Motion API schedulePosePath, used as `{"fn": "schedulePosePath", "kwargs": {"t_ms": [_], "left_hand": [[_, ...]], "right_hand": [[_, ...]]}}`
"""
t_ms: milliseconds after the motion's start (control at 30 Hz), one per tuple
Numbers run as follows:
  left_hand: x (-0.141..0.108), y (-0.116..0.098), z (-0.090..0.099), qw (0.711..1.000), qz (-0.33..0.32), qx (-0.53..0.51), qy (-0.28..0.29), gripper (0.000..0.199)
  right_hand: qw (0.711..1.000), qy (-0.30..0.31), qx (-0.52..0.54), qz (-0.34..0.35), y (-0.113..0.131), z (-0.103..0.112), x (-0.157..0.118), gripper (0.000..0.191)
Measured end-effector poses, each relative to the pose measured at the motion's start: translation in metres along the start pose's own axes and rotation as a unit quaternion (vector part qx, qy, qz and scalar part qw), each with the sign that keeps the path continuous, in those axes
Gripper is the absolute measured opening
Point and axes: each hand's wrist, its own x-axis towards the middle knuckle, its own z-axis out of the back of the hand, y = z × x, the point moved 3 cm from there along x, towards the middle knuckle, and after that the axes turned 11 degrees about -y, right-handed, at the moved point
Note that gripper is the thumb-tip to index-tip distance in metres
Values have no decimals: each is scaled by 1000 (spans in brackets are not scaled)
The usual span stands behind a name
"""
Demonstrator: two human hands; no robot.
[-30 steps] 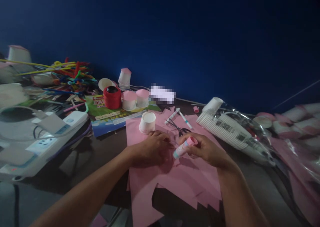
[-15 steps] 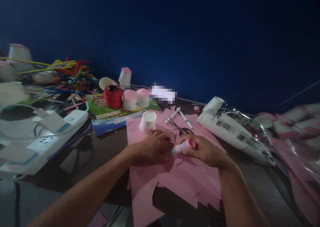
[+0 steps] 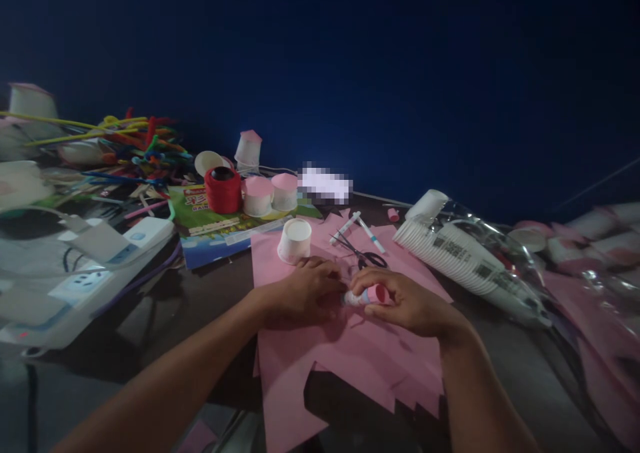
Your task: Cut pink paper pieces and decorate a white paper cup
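My right hand (image 3: 407, 301) is closed around a glue stick (image 3: 357, 298) with a pink end. The stick lies almost level, its far end pointing at my left hand. My left hand (image 3: 307, 293) rests with curled fingers on the pink paper (image 3: 345, 360), its fingertips close to the glue stick and pressing the paper. What lies under those fingers is partly hidden. Just behind the left hand stands an upside-down white paper cup (image 3: 295, 241). Black-handled scissors (image 3: 371, 260) lie behind the right hand, beside two white markers (image 3: 371, 234).
Stacked paper cups in a clear bag (image 3: 460, 260) lie at the right. A red string spool (image 3: 223, 192) and pink-topped cups (image 3: 258, 196) stand on a colourful package (image 3: 215, 248). A power strip (image 3: 95, 280) and pipe cleaners (image 3: 145, 143) are at the left.
The glue stick has tipped lower and more level, and my right fingers have shifted over its top. My left hand has stayed nearly in place.
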Motion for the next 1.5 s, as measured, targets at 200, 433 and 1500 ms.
{"fn": "schedulePosePath", "kwargs": {"t_ms": [200, 433, 1500], "left_hand": [[0, 1, 2, 1000, 4, -14, 4, 38], [1, 1, 1, 1000, -11, 1, 13, 38], [-1, 2, -1, 1000, 2, 8, 8, 47]], "right_hand": [[1000, 17, -6, -4, 1, 1, -1, 19], [998, 68, -6, -2, 1, 2, -5, 21], [996, 67, 53, -6, -3, 8, -11, 23]]}}
